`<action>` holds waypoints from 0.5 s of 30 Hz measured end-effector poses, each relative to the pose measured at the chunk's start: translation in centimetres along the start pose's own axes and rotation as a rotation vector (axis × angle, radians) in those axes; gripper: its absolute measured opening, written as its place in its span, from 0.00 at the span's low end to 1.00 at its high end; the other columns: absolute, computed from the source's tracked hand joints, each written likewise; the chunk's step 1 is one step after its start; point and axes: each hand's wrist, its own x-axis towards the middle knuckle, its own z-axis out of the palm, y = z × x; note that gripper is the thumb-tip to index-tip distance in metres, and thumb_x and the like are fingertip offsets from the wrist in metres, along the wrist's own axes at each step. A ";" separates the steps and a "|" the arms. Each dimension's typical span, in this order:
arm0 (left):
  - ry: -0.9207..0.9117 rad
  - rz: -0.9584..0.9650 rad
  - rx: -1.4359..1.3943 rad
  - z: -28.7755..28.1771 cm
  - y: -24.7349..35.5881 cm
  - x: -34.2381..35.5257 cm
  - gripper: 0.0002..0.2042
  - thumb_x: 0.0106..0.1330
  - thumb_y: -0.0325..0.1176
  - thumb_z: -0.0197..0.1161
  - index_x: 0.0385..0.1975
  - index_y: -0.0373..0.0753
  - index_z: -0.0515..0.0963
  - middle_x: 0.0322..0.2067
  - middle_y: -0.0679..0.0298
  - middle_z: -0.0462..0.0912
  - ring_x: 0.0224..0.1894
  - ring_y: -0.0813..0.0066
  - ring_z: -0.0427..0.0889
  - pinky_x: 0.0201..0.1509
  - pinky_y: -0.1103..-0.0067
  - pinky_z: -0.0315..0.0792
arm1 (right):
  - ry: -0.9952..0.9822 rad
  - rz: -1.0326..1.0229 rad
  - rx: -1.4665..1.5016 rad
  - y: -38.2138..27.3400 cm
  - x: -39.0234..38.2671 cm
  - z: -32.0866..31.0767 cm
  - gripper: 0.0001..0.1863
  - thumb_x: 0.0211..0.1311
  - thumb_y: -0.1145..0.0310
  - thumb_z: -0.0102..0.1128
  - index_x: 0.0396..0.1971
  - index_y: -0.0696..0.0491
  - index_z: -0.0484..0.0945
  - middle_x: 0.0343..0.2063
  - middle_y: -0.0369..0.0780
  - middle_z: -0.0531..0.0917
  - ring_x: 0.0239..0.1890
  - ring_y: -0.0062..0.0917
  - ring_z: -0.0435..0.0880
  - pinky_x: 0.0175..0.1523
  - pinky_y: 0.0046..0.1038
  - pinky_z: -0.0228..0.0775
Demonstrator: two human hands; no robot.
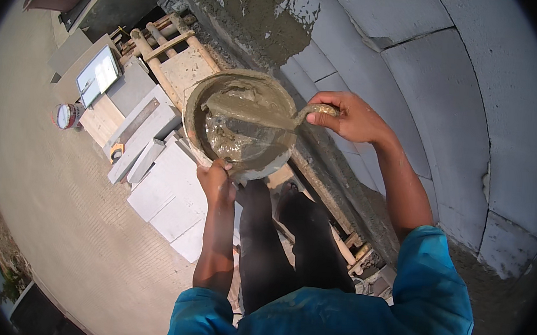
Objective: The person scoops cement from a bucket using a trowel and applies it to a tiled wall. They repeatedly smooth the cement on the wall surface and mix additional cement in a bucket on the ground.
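L hand (214, 182) grips near rim of mortar pan (241, 124), fingers closed on edge, pan held up in front of chest, above wooden scaffold (182, 58). R hand (343, 116) closed around trowel (254, 112) handle; blade lies flat across wet mortar inside pan. Block wall (430, 73) just to the right, w/ mortar patch up top. Grey slabs (164, 190) on ground below.

The pan (240, 123) sits left of the wall (429, 86), with slabs (164, 190) and a bucket (67, 115) farther left below.
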 end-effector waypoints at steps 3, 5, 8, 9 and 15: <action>0.031 0.014 0.077 -0.5 2.0 -1.9 0.34 0.50 0.11 0.47 0.63 0.31 0.65 0.49 0.54 0.78 0.42 0.65 0.83 0.37 0.76 0.79 | -0.051 0.287 0.308 3.7 4.1 -3.6 0.23 0.64 0.49 0.65 0.45 0.55 0.83 0.34 0.38 0.85 0.33 0.20 0.80 0.37 0.28 0.71; 0.023 -0.031 0.174 -2.0 2.9 -2.2 0.39 0.48 0.11 0.47 0.68 0.33 0.61 0.50 0.54 0.76 0.42 0.66 0.83 0.34 0.78 0.78 | 0.606 0.245 -0.008 0.9 3.8 -8.3 0.23 0.65 0.51 0.65 0.47 0.57 0.82 0.33 0.41 0.86 0.33 0.23 0.82 0.38 0.32 0.72; 0.032 0.028 0.112 -2.5 3.8 -3.9 0.37 0.48 0.12 0.48 0.66 0.32 0.63 0.45 0.58 0.78 0.35 0.73 0.81 0.27 0.82 0.74 | 0.650 0.057 -0.043 -9.5 -4.8 -12.4 0.22 0.65 0.53 0.65 0.50 0.54 0.81 0.35 0.45 0.88 0.41 0.33 0.86 0.45 0.39 0.74; -0.001 0.026 0.137 -2.6 4.1 -4.3 0.37 0.48 0.12 0.48 0.66 0.32 0.63 0.44 0.59 0.78 0.33 0.74 0.80 0.26 0.83 0.73 | 0.521 0.134 -0.199 -11.1 -6.2 -10.9 0.22 0.66 0.53 0.65 0.52 0.52 0.81 0.37 0.46 0.88 0.43 0.38 0.86 0.47 0.42 0.74; -0.099 0.038 0.124 2.3 7.7 -9.3 0.24 0.55 0.13 0.52 0.56 0.29 0.71 0.41 0.57 0.81 0.35 0.72 0.80 0.38 0.79 0.74 | 0.108 0.089 -0.612 -7.7 -7.9 3.2 0.18 0.63 0.58 0.65 0.50 0.48 0.79 0.38 0.42 0.86 0.42 0.40 0.86 0.41 0.43 0.77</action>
